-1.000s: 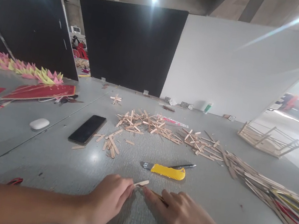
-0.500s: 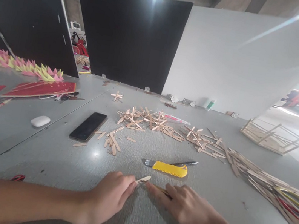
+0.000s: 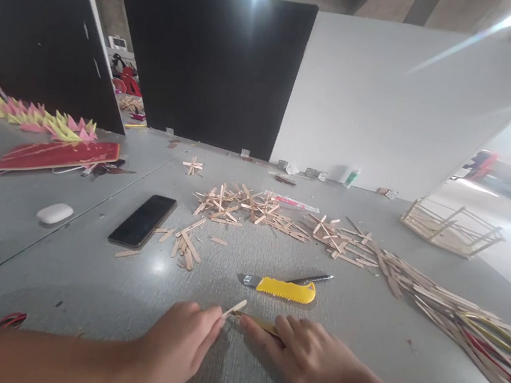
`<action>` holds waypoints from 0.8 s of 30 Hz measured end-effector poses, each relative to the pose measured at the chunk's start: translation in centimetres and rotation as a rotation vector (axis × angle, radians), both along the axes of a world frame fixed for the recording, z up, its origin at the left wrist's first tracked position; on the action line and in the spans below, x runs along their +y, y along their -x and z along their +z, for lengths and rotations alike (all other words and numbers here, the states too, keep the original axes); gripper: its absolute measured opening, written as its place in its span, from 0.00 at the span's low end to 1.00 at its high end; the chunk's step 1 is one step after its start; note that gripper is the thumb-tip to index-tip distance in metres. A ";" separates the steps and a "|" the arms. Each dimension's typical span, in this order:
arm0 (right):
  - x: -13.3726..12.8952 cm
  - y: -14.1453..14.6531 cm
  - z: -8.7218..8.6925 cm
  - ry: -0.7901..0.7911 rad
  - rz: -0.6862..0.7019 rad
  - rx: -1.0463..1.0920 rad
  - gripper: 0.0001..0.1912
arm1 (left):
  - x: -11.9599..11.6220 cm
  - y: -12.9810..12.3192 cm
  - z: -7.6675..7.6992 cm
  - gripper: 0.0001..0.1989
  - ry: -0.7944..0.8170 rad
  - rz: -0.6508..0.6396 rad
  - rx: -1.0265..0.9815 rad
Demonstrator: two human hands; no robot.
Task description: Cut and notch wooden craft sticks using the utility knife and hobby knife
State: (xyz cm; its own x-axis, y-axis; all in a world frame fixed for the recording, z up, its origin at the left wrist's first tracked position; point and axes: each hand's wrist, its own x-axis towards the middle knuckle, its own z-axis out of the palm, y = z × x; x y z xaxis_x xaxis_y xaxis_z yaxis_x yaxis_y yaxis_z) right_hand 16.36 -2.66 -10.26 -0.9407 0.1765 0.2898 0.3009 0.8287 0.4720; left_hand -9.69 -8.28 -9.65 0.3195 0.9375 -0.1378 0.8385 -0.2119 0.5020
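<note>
My left hand is closed on a pale wooden craft stick, whose rounded end sticks out past the thumb, tilted up to the right. Facing it, my right hand is wrapped round a slim yellow-brown tool, with the index finger stretched along it. The tool's tip is at the stick; its exact kind I cannot make out. Just beyond both hands lies a yellow utility knife with some blade out, and a dark pen rests behind it.
Loose craft sticks are heaped mid-table. A phone and a white case lie left. Long wooden strips with a yellow-handled tool lie right, near a stick frame. Black and white panels stand behind.
The view has shifted slightly, so the table things appear a little further left. Both hands keep their grips; the craft stick is now tilted more steeply upward.
</note>
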 end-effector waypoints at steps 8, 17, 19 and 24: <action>-3.4 3.1 1.0 -0.018 -0.098 0.003 0.30 | -0.3 -0.1 -0.2 0.20 -0.033 0.027 0.035; -4.3 3.6 0.8 -0.063 -0.181 0.022 0.31 | -0.7 0.7 -0.2 0.19 -0.104 0.017 0.049; -2.4 2.3 1.5 -0.035 -0.093 0.034 0.29 | -0.5 0.9 0.4 0.18 -0.137 0.023 0.041; -1.6 1.1 2.9 0.001 -0.070 0.019 0.26 | -0.4 1.0 1.7 0.19 -0.116 0.027 -0.077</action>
